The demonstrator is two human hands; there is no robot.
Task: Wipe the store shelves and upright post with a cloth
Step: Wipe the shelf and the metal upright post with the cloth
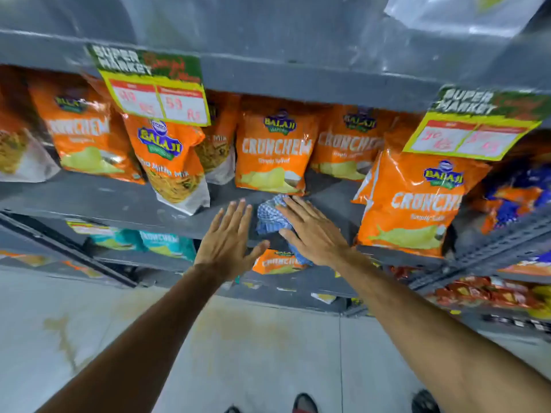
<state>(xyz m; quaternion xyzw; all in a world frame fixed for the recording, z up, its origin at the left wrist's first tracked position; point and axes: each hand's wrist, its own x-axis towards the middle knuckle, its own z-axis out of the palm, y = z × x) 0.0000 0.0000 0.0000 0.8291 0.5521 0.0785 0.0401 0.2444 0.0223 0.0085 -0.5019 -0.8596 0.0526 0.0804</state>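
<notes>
The right hand (313, 234) lies flat on a blue checked cloth (272, 216), fingers spread and straight, pressing it down on the grey shelf (104, 201) near the front edge. It pinches nothing; the palm and fingers simply cover the right part of the cloth, and a blue fold hangs over the front edge under the wrist. The left hand (229, 242) is just beside the cloth on its left, also open, fingers stretched forward and thumb out to the right. Whether it touches the shelf cannot be told. Its thumb reaches toward the cloth but stays apart from it.

Orange chip bags stand along the back of the shelf. One bag (272, 149) stands directly behind the cloth, its bottom edge just beyond the right fingertips. A mix bag (170, 162) leans forward to the left of the hands, close to the front edge. A large bag (414, 201) stands at the right, near the right wrist. Two yellow price tags (156, 93) hang from the edge of the shelf above. A perforated grey post (489, 242) runs at the far right. Lower shelves hold more packets, and the pale floor (238, 353) and shoe tips show below.
</notes>
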